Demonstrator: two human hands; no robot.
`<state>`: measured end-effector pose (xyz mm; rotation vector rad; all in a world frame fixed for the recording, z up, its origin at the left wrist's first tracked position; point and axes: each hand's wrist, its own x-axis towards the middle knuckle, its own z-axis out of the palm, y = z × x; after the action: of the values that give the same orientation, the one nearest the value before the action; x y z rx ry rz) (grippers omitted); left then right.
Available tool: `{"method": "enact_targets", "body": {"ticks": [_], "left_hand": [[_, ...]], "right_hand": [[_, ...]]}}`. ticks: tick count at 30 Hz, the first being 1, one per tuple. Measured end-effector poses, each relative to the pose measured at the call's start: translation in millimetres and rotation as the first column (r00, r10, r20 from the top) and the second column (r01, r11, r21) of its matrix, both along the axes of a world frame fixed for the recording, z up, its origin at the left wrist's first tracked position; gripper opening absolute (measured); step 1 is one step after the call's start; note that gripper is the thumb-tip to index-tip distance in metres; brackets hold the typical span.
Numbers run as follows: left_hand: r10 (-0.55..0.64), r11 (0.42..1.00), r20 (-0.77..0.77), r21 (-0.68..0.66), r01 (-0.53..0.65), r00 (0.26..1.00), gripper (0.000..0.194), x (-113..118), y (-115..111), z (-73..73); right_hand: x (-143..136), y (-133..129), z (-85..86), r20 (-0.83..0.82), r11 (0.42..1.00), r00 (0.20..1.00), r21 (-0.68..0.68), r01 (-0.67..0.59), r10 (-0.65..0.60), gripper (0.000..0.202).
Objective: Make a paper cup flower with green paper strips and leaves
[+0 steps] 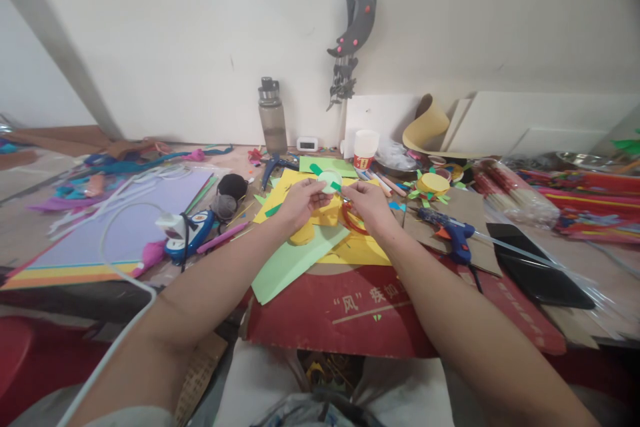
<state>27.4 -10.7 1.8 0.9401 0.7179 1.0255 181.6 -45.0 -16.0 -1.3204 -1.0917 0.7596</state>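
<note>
My left hand (301, 204) is closed on a small pale round disc (327, 177), pinched at its lower left edge. One dark green paper strip (316, 169) sticks out at the disc's upper left. Another green strip (335, 185) lies across its right side, its end at the pinched fingertips of my right hand (367, 203). Just under the right hand is a red-orange ring-shaped thing (356, 221), partly hidden. Yellow paper (357, 255) and a light green sheet (295, 265) lie beneath both hands.
A blue glue gun (456, 240) and a black tablet-like slab (537, 263) lie right. A yellow round piece with green tabs (433, 184) sits behind them. A bottle (273, 121) and paper cup (365, 147) stand at the back. A white cable (127, 320) crosses the left side.
</note>
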Motion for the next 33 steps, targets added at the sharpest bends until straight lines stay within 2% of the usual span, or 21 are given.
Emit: {"method": "enact_targets", "body": {"ticks": [20,33], "left_hand": [[-0.04,0.999,0.029,0.026,0.039,0.999,0.016,0.0,0.1,-2.4],[-0.037,0.999,0.016,0.022,0.037,0.999,0.019,0.7,-1.8,0.0]], "right_hand": [[-0.4,0.5,-2.1,0.006,0.998,0.998,0.04,0.057,-0.058,0.037],[-0.7,1.3,-4.1,0.089,0.992,0.99,0.069,0.107,-0.113,0.035]]}}
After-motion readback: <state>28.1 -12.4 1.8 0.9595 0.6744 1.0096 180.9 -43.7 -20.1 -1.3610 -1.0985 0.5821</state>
